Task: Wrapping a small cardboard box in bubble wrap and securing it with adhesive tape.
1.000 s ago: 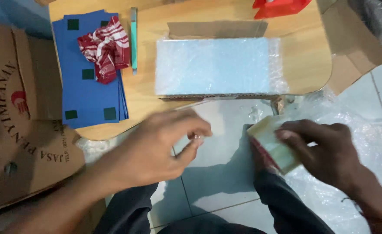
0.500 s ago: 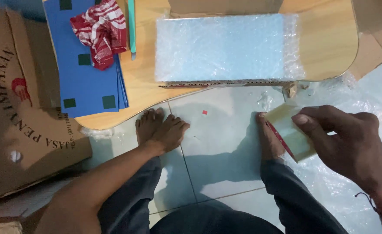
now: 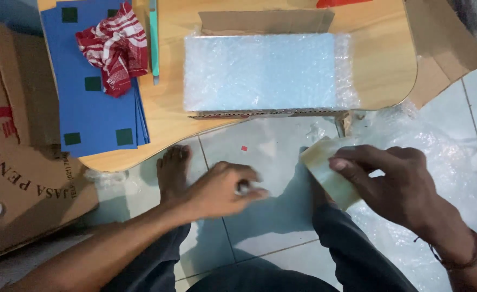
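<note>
The right hand [image 3: 398,184] grips a roll of pale, yellowish tape [image 3: 330,172], fingers wrapped over its top and thumb pressed on its near-left edge. The roll sits low over the person's right knee, above the white tiled floor [image 3: 265,157] and just near of the tabletop's edge. The left hand [image 3: 222,189] hovers over the floor between the knees, its fingers curled and pinched together on something small; motion blur hides what it is, so I cannot tell whether it truly holds anything. It is apart from the tape, a bare stretch of tile between them. A bare foot [image 3: 172,168] rests on the tile just left of that hand.

On the wooden tabletop [image 3: 379,70], far of both hands, lies a flat rectangular parcel wrapped in bubble wrap [image 3: 262,70], resting on an opened cardboard piece [image 3: 265,21] whose flap shows at its far side. To the left, a stack of blue sheets with dark green squares [image 3: 95,108] carries a crumpled red-and-white cloth [image 3: 114,48]. A teal cutter [image 3: 153,38] lies just right of the cloth. A large brown carton [image 3: 16,162] stands at the left on the floor, and loose clear plastic wrap [image 3: 438,162] spreads over the tiles at the right.
</note>
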